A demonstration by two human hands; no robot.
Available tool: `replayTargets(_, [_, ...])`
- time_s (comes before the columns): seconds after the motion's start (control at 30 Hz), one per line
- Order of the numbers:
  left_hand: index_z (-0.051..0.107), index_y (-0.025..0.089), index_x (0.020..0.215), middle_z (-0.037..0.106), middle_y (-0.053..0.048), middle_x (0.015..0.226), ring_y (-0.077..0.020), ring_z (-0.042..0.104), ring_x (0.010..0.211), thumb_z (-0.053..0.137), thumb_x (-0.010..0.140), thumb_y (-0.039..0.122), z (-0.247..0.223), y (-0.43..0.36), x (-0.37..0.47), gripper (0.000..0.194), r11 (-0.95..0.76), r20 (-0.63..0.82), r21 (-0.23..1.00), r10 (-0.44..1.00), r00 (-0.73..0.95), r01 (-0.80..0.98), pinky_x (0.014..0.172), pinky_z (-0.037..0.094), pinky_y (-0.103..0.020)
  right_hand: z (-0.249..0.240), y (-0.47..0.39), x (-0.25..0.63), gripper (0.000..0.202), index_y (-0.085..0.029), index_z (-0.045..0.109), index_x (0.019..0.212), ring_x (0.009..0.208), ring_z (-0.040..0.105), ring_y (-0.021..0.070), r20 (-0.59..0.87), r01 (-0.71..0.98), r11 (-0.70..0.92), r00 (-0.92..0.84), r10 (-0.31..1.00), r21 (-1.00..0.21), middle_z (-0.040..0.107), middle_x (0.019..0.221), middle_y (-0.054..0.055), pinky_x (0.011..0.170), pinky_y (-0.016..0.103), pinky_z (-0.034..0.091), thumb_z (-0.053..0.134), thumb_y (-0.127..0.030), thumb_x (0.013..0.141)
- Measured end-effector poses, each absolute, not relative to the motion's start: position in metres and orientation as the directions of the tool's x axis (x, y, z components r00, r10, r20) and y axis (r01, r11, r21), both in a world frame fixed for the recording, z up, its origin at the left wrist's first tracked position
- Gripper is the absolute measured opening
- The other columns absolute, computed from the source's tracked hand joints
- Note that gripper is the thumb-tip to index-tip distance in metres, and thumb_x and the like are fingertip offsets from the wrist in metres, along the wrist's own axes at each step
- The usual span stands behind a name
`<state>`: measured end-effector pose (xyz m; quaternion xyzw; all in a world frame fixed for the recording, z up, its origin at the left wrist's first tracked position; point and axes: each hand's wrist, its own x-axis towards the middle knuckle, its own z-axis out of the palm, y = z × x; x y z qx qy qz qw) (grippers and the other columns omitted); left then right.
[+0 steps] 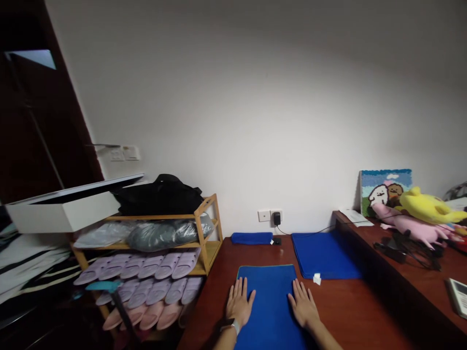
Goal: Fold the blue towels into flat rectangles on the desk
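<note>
Red-brown table (357, 313): central blue cloth (270, 304), near end cut off; left hand (239, 302), right hand (303, 305) flat along edges, outstretched, grasping nothing.

"Where does the head view look from?"
"The wearer's head, forward and down over the bench (350, 308), wall (237, 116) at twelve o'clock."
"Near?"
"Yes: left hand (239, 305) at six, right hand (303, 306) at five."

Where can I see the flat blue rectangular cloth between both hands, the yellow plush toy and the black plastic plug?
Flat blue rectangular cloth (271, 306): head view, its bare middle.
Yellow plush toy (424, 206): head view, middle of body.
Black plastic plug (277, 218): head view, its front face.
</note>
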<state>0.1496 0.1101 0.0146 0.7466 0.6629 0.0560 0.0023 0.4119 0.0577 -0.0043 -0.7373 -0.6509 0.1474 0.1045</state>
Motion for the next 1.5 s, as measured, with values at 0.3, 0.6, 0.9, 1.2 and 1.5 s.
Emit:
replayTargets(0.3, [0.018,0.025,0.164,0.026,-0.001,0.170,-0.0186,0.020,0.158,0.007,0.106,0.052,-0.006,0.055,0.271,0.064,-0.588,0.152,0.282,0.808,0.570,0.758,0.131,0.019,-0.044,-0.016,0.033,0.415,0.064,-0.022,0.026,0.161,0.159,0.007,0.0224,-0.058,0.968,-0.008,-0.007,0.998,-0.250,0.014,0.171,0.000,0.129,0.047,0.006,0.018,-0.043,0.101])
replayTargets(0.6, [0.022,0.022,0.163,0.022,-0.006,0.171,-0.0235,0.020,0.158,0.013,0.103,0.062,-0.016,0.056,0.155,0.073,-0.345,0.069,0.184,0.939,0.338,0.920,0.129,0.020,-0.048,-0.018,0.035,0.414,0.069,-0.014,0.015,0.163,0.159,0.009,0.0188,-0.058,0.962,-0.097,0.085,0.995,-0.257,0.015,0.171,0.001,0.129,0.041,0.006,0.008,-0.046,0.102])
replayTargets(0.9, [0.023,0.015,0.162,0.024,-0.009,0.170,-0.0230,0.021,0.158,0.012,0.101,0.067,-0.011,0.051,0.095,0.082,-0.181,0.088,0.134,0.981,0.170,0.974,0.130,0.017,-0.046,0.002,0.018,0.404,0.070,-0.012,0.015,0.163,0.158,0.012,0.0208,-0.113,0.957,-0.132,0.106,0.988,-0.257,0.015,0.171,0.003,0.129,0.043,0.013,0.009,-0.046,0.102])
replayTargets(1.2, [0.029,0.012,0.160,0.029,-0.010,0.168,-0.0249,0.023,0.157,0.015,0.101,0.065,0.005,0.055,0.098,0.080,-0.168,0.055,0.108,0.985,0.163,0.980,0.130,0.017,-0.049,-0.009,-0.023,0.399,0.073,-0.012,0.014,0.162,0.159,0.009,0.0189,-0.072,0.954,-0.111,0.094,0.993,-0.278,0.014,0.171,0.001,0.130,0.041,0.007,0.011,-0.052,0.101])
replayTargets(1.5, [0.025,0.022,0.162,0.026,-0.001,0.170,-0.0210,0.019,0.158,0.009,0.105,0.053,0.014,0.009,0.247,0.067,-0.518,0.193,0.201,0.853,0.485,0.831,0.131,0.018,-0.045,0.000,-0.024,0.400,0.069,-0.011,0.017,0.162,0.159,0.009,0.0208,-0.079,0.957,-0.084,0.065,0.995,-0.278,0.014,0.171,0.003,0.129,0.042,0.006,0.012,-0.044,0.101])
